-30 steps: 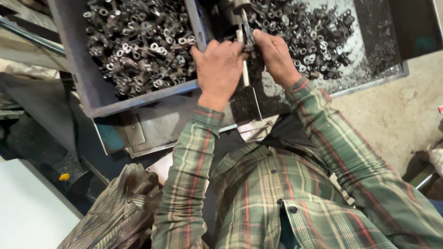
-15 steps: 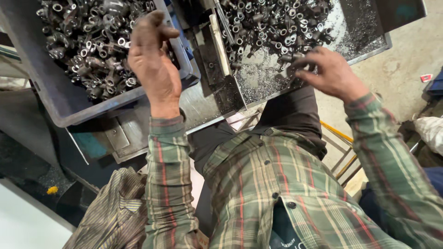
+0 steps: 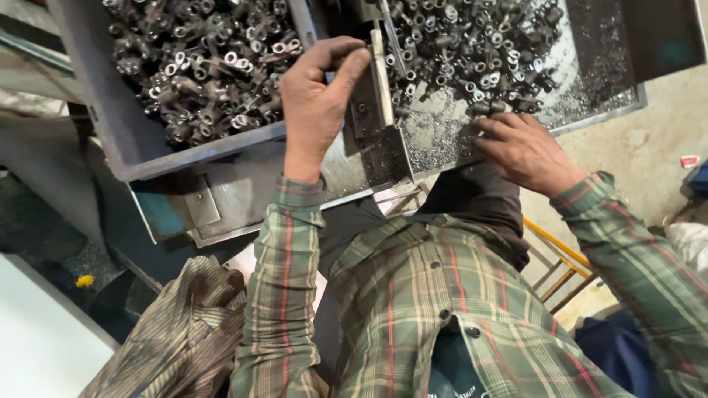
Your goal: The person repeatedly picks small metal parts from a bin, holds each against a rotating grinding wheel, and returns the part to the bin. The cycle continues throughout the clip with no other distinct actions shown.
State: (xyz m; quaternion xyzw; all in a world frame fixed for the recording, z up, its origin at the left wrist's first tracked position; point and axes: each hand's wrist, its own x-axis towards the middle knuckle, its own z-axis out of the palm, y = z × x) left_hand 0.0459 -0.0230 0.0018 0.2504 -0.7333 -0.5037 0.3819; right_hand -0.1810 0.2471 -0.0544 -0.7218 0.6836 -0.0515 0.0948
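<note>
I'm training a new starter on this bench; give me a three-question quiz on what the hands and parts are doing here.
1. True or false: the left hand rests beside the upright metal bar between the two part piles.
2. Where are the right hand fingers? A) on small metal parts in the right tray B) on the floor C) on the grey bin
3. What fills the grey bin?

Key: 1 true; 2 A; 3 small metal parts.

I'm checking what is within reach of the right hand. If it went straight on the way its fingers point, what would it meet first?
Most likely the small metal parts heaped on the tray. The right hand points up-left, its fingertips already at the heap's near edge; whether they touch is unclear.
</note>
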